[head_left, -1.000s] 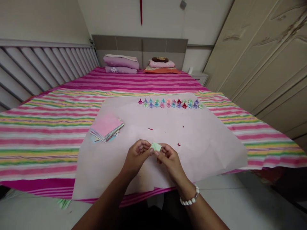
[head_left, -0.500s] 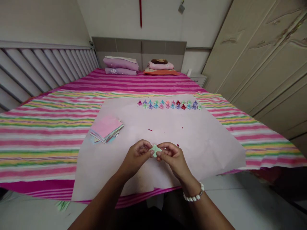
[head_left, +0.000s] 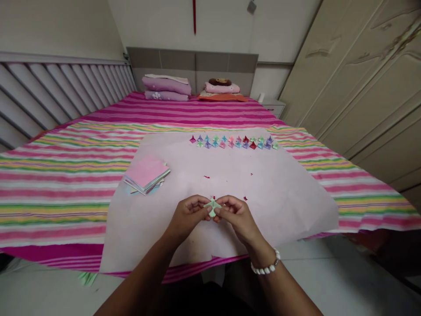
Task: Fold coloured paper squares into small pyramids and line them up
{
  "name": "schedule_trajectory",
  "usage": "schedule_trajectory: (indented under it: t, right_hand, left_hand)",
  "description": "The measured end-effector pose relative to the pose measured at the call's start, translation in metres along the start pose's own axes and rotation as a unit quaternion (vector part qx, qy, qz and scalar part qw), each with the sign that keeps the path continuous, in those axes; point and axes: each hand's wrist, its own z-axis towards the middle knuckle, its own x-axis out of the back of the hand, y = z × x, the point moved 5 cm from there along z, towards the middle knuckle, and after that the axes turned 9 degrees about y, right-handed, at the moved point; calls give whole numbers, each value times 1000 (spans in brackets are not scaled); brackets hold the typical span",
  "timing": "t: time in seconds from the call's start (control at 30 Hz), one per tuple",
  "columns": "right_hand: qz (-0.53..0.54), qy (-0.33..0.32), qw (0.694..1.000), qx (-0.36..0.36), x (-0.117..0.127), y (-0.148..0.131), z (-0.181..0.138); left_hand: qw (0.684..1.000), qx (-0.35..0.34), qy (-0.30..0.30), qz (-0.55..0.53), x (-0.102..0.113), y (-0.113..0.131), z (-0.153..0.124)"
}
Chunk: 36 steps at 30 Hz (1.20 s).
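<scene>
Both hands pinch a small pale green folded paper piece point(head_left: 212, 206) between them, just above a large pale pink sheet point(head_left: 230, 184) spread on the bed. My left hand point(head_left: 189, 215) grips its left side with closed fingers. My right hand point(head_left: 235, 216), with a white bead bracelet at the wrist, grips its right side. A row of several small folded paper shapes point(head_left: 233, 142) in mixed colours lies at the far edge of the sheet. A stack of coloured square papers point(head_left: 146, 175), pink on top, lies to the left of my hands.
The bed wears a striped pink, green and yellow cover point(head_left: 66, 175). Pillows point(head_left: 166, 87) and a folded bundle point(head_left: 222, 90) lie at the headboard. A cream wardrobe point(head_left: 362, 79) stands on the right. Tiny red paper scraps point(head_left: 206, 177) dot the sheet. Green paper point(head_left: 87, 278) lies on the floor.
The green piece went from a flat folded rectangle to a smaller pointed shape pressed between both hands. My hands moved closer together and slightly lower.
</scene>
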Motion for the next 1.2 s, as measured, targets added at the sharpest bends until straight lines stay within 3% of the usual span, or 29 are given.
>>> schedule_trajectory:
  t: [0.27,0.43,0.57,0.8,1.2]
  right_hand:
    - [59,34,998,0,-4,-3,1]
    - [86,15,996,-1,-5,-4,-1]
    - [45,-7,999,22,-5,-3,-2]
    - [-26,58,997,52,4,-1,2]
    - [-112,66,986,105,1,-10,3]
  left_hand:
    - [1000,-26,8,-8,0,-1,-2]
    - [999,-37,10,-2,3,-2,-2]
    - [999,-41,11,23,0,2,-2]
    - [987,-90,57,121,4,8,-1]
    - [987,-86,56,125,14,1,4]
